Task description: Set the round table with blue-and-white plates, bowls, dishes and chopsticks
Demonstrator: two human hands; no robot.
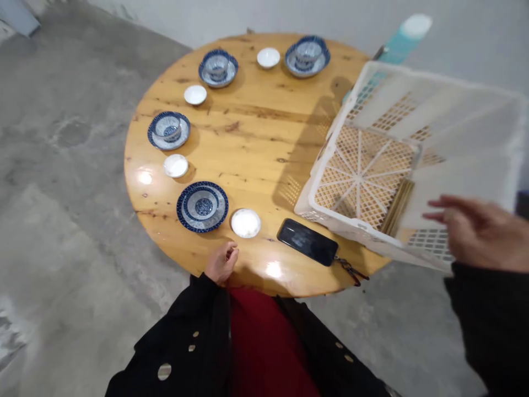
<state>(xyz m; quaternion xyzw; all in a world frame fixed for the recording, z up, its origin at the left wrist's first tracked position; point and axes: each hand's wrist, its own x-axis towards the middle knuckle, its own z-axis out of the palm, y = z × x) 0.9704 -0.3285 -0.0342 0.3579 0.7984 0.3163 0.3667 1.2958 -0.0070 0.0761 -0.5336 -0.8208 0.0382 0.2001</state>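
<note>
My left hand [222, 263], loosely curled with nothing visible in it, rests at the near edge of the round wooden table. Just beyond it are a small white dish [246, 223] and a blue-patterned plate [182, 223] with a matching bowl [204, 206] on it. At the right, my right hand [479, 229] is over the near right part of a white plastic basket [359, 224], fingers stretched out and slightly blurred, holding nothing visible. Inside the basket, left of that hand, lies a bundle of thin brown sticks [397, 208], probably chopsticks.
Several more blue-patterned plates with bowls, like this plate [169, 144], alternate with small white dishes [176, 165] around the table's left and far rim. A black phone [308, 241] with a strap lies before the basket. A turquoise object [399, 47] stands behind it, by the wall.
</note>
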